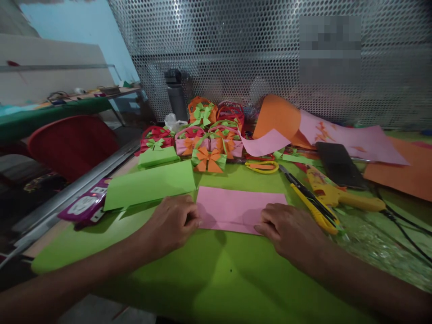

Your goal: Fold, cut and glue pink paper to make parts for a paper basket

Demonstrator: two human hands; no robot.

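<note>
A folded sheet of pink paper (232, 209) lies on the green tabletop in front of me, a crease running along its near edge. My left hand (175, 220) is closed, with thumb and curled fingers gripping the paper's near left corner. At the near right corner my right hand (286, 227) is closed in the same way. Just beyond my left hand rests a folded light green paper (151, 184). A yellow utility knife (310, 202) lies close to my right hand, with a yellow glue gun (337, 191) beside it.
Small paper baskets with bows (209, 155) cluster at the back, near a grey bottle (176, 96). Yellow-handled scissors (261, 167), a black phone (339, 164) and orange paper (401, 166) lie right of them. A purple power strip (87, 202) sits at the left edge.
</note>
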